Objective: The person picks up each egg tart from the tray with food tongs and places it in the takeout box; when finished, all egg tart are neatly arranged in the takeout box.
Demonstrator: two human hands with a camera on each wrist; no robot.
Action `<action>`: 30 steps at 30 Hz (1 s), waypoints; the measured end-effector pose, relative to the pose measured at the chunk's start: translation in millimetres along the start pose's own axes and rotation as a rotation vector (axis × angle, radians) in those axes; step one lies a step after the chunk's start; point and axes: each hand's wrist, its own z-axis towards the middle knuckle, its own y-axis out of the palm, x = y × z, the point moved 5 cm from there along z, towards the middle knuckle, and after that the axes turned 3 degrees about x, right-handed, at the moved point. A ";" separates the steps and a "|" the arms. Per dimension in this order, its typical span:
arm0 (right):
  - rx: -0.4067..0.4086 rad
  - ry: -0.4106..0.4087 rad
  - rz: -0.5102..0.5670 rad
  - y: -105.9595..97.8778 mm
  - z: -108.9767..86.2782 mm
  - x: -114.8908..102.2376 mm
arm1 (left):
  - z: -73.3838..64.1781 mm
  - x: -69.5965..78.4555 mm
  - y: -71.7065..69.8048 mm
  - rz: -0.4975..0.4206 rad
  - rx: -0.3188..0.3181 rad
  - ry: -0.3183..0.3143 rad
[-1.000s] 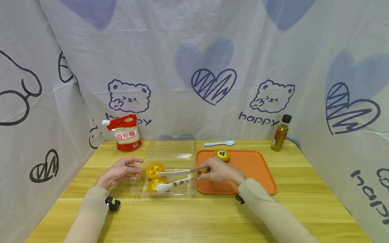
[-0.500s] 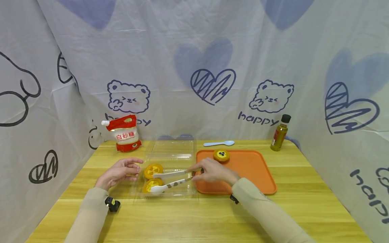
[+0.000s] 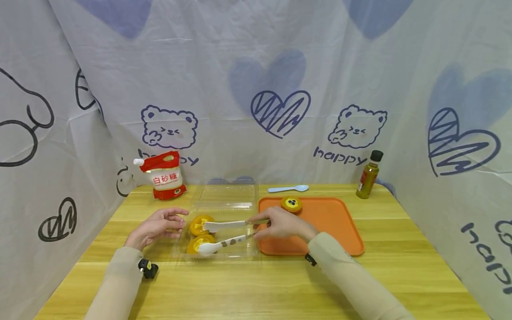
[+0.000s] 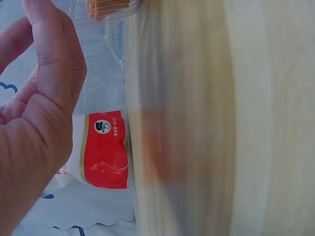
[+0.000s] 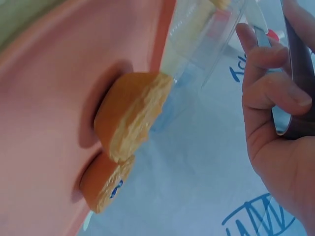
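My right hand [image 3: 282,223] grips a pair of tongs [image 3: 228,226] with white, brown-spotted tips. The tongs' arms are spread, and their tips overlap two yellow-filled tarts [image 3: 196,227] at the left end of a clear plastic container [image 3: 236,256]. My left hand [image 3: 160,226] stays beside the container's left side, fingers loosely bent and holding nothing. On the orange tray [image 3: 334,226] sits a tart with blueberries [image 3: 291,204]. The right wrist view shows another tart [image 5: 130,115] near it on the tray, hidden behind my right hand in the head view.
The container's open lid [image 3: 228,195] lies toward the back. A red and white sugar bag [image 3: 166,178] stands back left, an oil bottle [image 3: 368,175] back right. Behind the tray lies a pale plastic spoon [image 3: 288,189]. Printed cloth [image 3: 224,133] encloses the table.
The tongs and both tarts in the container shifted left, the front tart more. Since then the tongs' arms have spread wider. My left hand has stayed in place.
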 end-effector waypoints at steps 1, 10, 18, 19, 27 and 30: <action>0.001 0.005 0.011 -1.9 -0.9 0.6 | 0.2 0.0 0.2 0.000 -0.002 0.001; 0.001 -0.018 -0.021 -12.0 -6.6 7.7 | 2.0 -0.5 0.1 -0.003 -0.011 0.010; -0.015 -0.075 -0.042 -3.6 -3.5 9.0 | 2.2 -1.7 -1.8 0.004 -0.003 0.009; -0.014 -0.070 -0.037 -2.7 -3.4 9.4 | 2.0 -1.8 -2.1 0.006 0.000 0.008; -0.013 -0.010 -0.008 -2.2 -8.5 13.3 | 1.0 -2.7 -1.5 0.006 -0.007 0.012; 0.004 0.022 0.011 -5.1 -12.3 17.3 | 0.9 -2.7 -1.1 0.002 -0.013 0.012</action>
